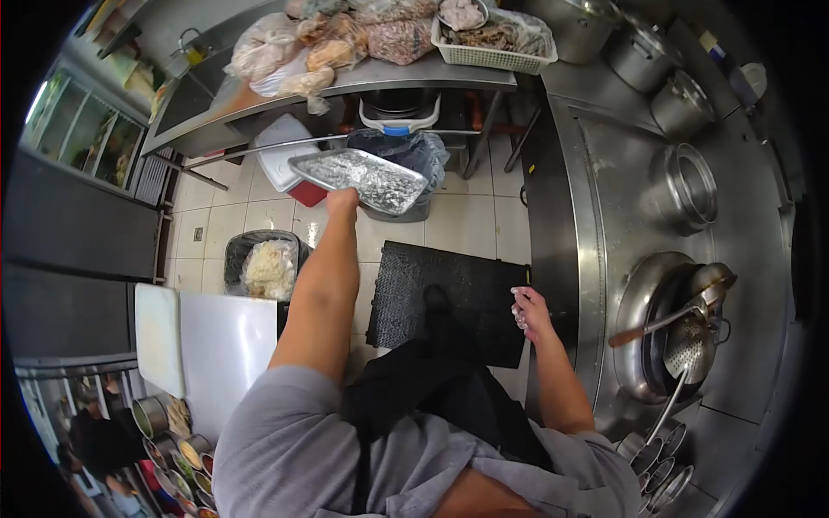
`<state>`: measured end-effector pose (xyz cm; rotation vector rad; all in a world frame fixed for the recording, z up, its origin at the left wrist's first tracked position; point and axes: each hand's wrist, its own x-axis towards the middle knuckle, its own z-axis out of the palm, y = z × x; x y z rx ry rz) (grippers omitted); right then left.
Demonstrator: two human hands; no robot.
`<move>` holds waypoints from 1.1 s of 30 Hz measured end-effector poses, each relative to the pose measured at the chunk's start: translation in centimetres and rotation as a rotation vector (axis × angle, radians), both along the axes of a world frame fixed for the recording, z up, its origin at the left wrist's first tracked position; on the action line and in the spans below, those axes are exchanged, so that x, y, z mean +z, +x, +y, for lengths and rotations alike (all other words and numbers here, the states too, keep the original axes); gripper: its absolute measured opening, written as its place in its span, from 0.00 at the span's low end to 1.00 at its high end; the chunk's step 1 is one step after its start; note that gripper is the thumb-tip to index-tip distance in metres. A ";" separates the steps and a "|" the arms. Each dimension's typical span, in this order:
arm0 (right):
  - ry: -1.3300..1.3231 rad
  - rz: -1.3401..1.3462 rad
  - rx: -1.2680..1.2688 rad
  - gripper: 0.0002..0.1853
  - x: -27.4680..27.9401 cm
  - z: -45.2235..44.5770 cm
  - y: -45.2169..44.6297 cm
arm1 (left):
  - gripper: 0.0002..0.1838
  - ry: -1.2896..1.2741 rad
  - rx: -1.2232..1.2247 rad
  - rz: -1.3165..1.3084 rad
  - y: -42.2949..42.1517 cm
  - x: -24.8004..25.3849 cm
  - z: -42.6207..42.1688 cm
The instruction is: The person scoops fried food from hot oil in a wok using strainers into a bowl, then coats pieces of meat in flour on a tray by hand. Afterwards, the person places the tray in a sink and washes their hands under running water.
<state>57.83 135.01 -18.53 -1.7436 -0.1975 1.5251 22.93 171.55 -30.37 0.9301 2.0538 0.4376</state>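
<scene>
My left hand (343,200) reaches forward and is closed on the near edge of a shallow metal tray (363,177). White powder or residue covers much of the tray's surface. The tray is tilted above a bin lined with a black bag (423,155), partly hiding it. My right hand (530,312) hangs at my right side over the black floor mat (406,298). Its fingers are loosely curled and apart, with white residue on the tips, and I see nothing held in them.
Bagged food (401,41) and a cream basket (492,56) sit on the steel table ahead. A second bin (233,263) stands left, near a white cutting board (158,337). On the right are a steel counter (622,173), pots, and a wok (639,302) with ladles.
</scene>
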 end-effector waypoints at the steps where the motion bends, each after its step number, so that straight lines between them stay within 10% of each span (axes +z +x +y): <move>1: -0.055 -0.039 0.037 0.10 -0.2 1.8 0.8 | 0.19 -0.027 -0.102 0.129 0.7 0.8 2.8; 12: -0.128 -0.054 0.115 0.10 0.9 13.6 4.9 | 0.23 -0.297 -0.171 0.265 1.2 4.9 13.9; 16: -0.135 -0.111 0.252 0.11 0.7 18.5 3.2 | 0.21 -0.308 -0.385 0.257 -3.4 -6.5 14.4; 17: -0.149 -0.125 0.285 0.12 0.8 19.7 2.7 | 0.20 -0.358 -0.196 0.221 -1.4 2.1 13.1; 24: -0.028 -0.153 0.273 0.13 1.6 27.4 -1.2 | 0.18 -0.156 -0.261 0.116 -8.7 -5.2 13.6; 26: -0.025 -0.165 0.311 0.13 1.0 29.0 -2.3 | 0.16 -0.036 -0.960 0.442 -14.1 -5.0 12.1; 28: -0.026 -0.184 0.331 0.13 0.1 31.4 -3.8 | 0.16 -0.029 0.189 -0.413 -18.5 -8.4 9.1; 33: -0.023 -0.185 0.398 0.13 -1.3 37.0 -8.7 | 0.10 0.011 0.582 -0.607 -29.8 0.4 2.5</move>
